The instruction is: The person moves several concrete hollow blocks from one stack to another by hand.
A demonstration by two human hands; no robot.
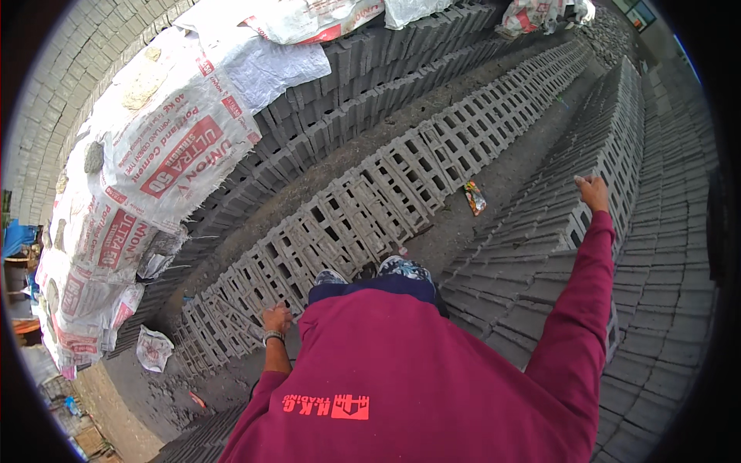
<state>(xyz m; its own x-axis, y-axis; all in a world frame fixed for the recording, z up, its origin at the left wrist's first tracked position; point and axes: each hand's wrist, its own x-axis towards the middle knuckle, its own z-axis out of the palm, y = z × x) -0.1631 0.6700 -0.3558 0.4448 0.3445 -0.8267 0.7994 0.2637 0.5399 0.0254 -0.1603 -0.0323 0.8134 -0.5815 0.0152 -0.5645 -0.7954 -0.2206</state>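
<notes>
I've got the left hand out by the low row of grey hollow concrete blocks on the ground, its grip curled, no block visible in it. The right hand is out at the long sloping stack of grey concrete blocks, grip curled too; whether either is pressed together or touching, I can't tell. Progress, I judge: long rows already stand ordered; what's left isn't clear.
</notes>
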